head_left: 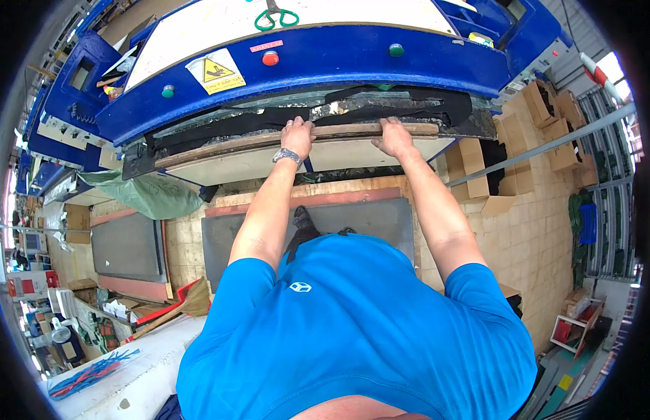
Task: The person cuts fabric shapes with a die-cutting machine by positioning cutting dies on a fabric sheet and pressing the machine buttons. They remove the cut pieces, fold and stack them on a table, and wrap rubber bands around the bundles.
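Note:
My left hand point(297, 138), with a watch at the wrist, has its fingers curled over a long wooden board point(220, 148) along the front of a blue machine point(325, 52). To its right, my right hand point(395, 138) grips the same board, thumb on the near side and fingertips over the top. Behind the board lie dark pieces of sheet material point(402, 106) in the machine's low opening, ragged at the edges. The undersides of both hands are hidden.
Green-handled scissors point(276, 17) lie on the machine's pale top. A red button point(270, 58), green button point(396, 50) and yellow warning sign point(216, 71) mark its front. Cardboard boxes point(472, 168) stand right; a dark mat point(381, 213) lies underfoot; a green sheet point(153, 196) hangs left.

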### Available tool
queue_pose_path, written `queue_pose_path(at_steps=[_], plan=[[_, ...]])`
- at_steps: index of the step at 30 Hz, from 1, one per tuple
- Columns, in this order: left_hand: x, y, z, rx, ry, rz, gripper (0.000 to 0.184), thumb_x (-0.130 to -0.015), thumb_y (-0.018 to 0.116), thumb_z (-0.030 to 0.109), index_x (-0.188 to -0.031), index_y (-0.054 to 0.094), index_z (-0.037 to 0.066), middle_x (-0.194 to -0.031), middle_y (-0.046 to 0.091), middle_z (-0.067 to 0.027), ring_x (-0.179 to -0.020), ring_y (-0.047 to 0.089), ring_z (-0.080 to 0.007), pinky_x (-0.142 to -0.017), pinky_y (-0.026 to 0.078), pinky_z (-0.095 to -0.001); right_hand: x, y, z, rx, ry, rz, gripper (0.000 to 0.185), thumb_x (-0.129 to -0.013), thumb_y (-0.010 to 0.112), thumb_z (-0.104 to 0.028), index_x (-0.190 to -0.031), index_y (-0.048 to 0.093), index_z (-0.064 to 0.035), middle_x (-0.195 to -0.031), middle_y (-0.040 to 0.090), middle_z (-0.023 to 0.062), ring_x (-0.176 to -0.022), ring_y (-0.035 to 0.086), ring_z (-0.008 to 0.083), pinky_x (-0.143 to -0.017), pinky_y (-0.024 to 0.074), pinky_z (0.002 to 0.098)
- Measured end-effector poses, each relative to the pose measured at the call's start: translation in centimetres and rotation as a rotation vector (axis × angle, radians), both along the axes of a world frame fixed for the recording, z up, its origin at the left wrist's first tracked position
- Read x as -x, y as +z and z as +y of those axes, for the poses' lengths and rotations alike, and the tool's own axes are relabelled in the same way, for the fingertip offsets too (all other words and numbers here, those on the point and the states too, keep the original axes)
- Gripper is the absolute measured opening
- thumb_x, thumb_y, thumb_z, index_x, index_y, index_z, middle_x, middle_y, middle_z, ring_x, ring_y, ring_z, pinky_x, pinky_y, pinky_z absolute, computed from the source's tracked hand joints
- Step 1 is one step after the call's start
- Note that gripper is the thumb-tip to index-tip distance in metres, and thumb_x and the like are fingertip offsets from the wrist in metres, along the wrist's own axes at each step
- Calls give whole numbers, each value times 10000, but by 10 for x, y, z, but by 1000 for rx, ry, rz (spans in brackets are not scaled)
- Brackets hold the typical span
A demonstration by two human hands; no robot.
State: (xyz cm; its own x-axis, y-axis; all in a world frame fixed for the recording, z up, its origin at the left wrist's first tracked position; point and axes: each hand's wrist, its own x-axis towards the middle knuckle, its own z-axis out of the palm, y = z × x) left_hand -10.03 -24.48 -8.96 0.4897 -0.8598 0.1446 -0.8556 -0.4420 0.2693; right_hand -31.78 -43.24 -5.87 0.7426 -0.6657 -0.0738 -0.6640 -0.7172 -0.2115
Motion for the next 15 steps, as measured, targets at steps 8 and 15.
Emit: queue_pose_path(at_steps=[8, 15], plan=[[5, 1, 13, 36, -18, 106, 288, -830, 759, 201, -1102, 715, 115, -1053, 591, -103, -1047, 577, -338, -887, 478, -494, 10, 6, -15, -93, 135, -8, 662, -776, 821, -348, -1289, 601, 9, -1357, 572, 235, -1296, 528, 382, -1090, 450, 445], [49, 36, -22, 181, 32, 602, 235, -949, 672, 204, -1080, 742, 22, -1053, 726, -142, -1000, 712, -284, -879, 544, -375, -11, 15, -74, 142, 109, -393, 663, -732, 859, -375, -1274, 647, -56, -1323, 589, 175, -1215, 571, 343, -985, 487, 468]])
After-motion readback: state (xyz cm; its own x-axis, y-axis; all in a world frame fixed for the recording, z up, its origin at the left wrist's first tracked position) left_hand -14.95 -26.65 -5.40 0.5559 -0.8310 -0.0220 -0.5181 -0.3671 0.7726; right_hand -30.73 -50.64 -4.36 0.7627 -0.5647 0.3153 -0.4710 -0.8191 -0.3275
